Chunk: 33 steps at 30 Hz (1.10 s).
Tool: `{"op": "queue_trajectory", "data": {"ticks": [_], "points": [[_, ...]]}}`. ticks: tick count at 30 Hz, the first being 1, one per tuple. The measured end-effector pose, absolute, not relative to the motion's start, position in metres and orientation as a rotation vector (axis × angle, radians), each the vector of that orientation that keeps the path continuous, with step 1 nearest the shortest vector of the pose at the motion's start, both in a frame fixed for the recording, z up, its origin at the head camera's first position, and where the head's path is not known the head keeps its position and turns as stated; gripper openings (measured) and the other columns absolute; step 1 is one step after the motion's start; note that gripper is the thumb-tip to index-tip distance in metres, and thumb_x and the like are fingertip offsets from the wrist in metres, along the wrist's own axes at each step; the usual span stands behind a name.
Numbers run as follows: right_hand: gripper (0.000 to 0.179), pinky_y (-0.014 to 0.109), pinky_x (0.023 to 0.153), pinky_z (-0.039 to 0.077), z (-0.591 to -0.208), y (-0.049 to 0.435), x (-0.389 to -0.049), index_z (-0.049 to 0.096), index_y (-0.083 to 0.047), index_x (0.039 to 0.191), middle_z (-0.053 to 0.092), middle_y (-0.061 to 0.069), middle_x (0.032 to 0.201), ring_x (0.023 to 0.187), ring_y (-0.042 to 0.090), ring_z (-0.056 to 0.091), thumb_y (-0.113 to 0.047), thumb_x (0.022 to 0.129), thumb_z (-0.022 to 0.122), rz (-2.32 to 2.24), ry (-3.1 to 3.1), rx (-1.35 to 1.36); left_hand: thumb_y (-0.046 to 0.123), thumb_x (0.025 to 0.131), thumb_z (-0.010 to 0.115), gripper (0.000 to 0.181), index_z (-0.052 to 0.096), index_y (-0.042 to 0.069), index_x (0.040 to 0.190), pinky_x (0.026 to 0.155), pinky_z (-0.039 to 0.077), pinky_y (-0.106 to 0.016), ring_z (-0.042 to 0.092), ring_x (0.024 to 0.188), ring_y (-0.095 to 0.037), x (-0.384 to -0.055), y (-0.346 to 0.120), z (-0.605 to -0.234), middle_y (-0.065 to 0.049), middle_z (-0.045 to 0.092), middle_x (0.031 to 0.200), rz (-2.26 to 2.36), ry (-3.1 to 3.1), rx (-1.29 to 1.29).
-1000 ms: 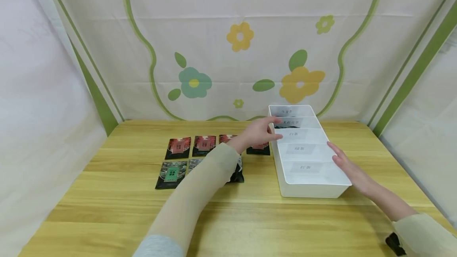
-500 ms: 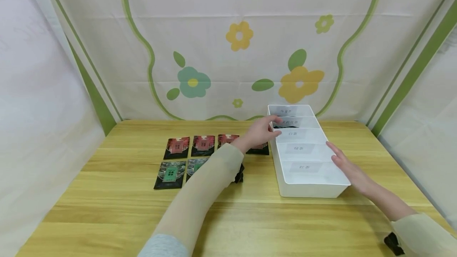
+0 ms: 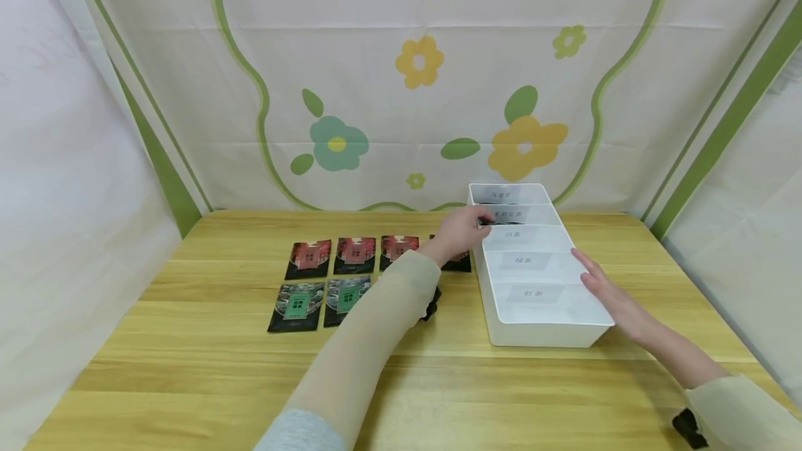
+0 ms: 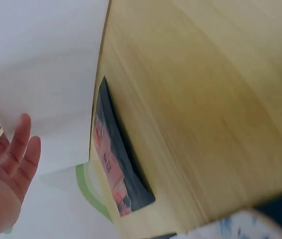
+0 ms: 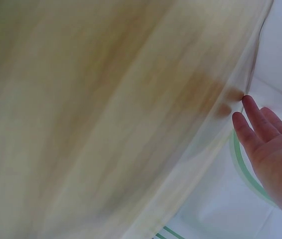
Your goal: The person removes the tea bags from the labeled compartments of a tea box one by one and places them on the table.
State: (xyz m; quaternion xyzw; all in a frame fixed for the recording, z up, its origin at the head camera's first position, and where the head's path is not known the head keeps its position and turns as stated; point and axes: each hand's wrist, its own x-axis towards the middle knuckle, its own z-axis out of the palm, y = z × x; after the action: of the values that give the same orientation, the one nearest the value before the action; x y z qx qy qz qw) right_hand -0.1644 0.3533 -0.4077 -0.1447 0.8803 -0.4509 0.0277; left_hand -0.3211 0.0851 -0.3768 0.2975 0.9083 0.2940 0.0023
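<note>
My left hand (image 3: 462, 232) is at the left rim of a long white divided box (image 3: 548, 335). Its index finger and thumb reach over the second compartment from the back, where dark packet edges show. In the left wrist view the other fingers (image 4: 22, 137) are loosely bent beside the box wall (image 4: 64, 94); the thumb is hidden there. My right hand (image 3: 617, 301) rests with extended fingers along the box's right side. Left of the box lie black tea sachets with red labels (image 3: 308, 259) and green labels (image 3: 296, 306); my left forearm covers part of both rows.
Paper labels (image 3: 523, 261) mark the box's compartments. The box stands on a wooden table (image 3: 438, 395), with a flowered cloth (image 3: 351, 54) hanging behind it. White cloth walls (image 3: 69, 159) close off both sides. A black device (image 3: 689, 428) shows under the right sleeve.
My left index finger and thumb have drawn closer together over the compartment, and the left forearm has shifted slightly right. The right hand stays against the box.
</note>
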Motion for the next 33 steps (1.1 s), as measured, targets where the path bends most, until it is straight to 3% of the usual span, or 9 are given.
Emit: {"op": "queue_trajectory", "data": {"ticks": [4,7,17,24,33], "points": [[0.054,0.083,0.088,0.004,-0.407,0.354,-0.165,0.003,-0.019,0.158,-0.003,0.024,0.159,0.135,0.061,-0.001,-0.026,0.108,0.022,-1.395,2.717,-0.447,0.018,0.097,0.060,0.019,0.073,0.019,0.111,0.076,0.045,-0.022,0.058,0.086,-0.008,-0.319,0.093,-0.378,0.006,0.068,0.111,0.836,2.954,0.928],[0.054,0.082,0.089,0.004,-0.407,0.354,-0.165,0.003,-0.019,0.158,-0.003,0.023,0.159,0.136,0.060,-0.001,-0.027,0.108,0.021,-1.398,2.714,-0.442,0.016,0.097,0.060,0.019,0.075,0.021,0.108,0.075,0.045,-0.020,0.059,0.087,-0.006,-0.319,0.096,-0.379,0.008,0.068,0.111,0.833,2.989,0.919],[0.054,0.082,0.089,0.003,-0.409,0.354,-0.166,0.003,-0.018,0.158,-0.003,0.024,0.159,0.136,0.059,-0.002,-0.025,0.108,0.022,-1.411,2.711,-0.458,0.017,0.094,0.068,0.008,0.074,0.018,0.097,0.064,0.044,-0.021,0.053,0.074,-0.010,-0.315,0.092,-0.378,0.009,0.064,0.092,1.313,2.797,0.683],[0.054,0.083,0.088,0.002,-0.408,0.354,-0.165,0.002,-0.018,0.158,-0.004,0.024,0.158,0.135,0.060,-0.003,-0.026,0.108,0.021,-1.405,2.713,-0.446,0.023,0.095,0.066,0.008,0.073,0.018,0.095,0.055,0.038,-0.023,0.047,0.059,-0.012,-0.314,0.087,-0.372,0.011,0.064,0.088,1.362,2.817,0.755],[0.054,0.083,0.087,0.004,-0.408,0.354,-0.164,0.002,-0.018,0.158,-0.003,0.025,0.158,0.134,0.062,-0.001,-0.027,0.108,0.021,-1.398,2.722,-0.449,0.021,0.096,0.065,0.008,0.071,0.016,0.096,0.058,0.041,-0.021,0.050,0.065,-0.012,-0.313,0.083,-0.365,0.011,0.063,0.090,1.413,2.774,0.851]]}}
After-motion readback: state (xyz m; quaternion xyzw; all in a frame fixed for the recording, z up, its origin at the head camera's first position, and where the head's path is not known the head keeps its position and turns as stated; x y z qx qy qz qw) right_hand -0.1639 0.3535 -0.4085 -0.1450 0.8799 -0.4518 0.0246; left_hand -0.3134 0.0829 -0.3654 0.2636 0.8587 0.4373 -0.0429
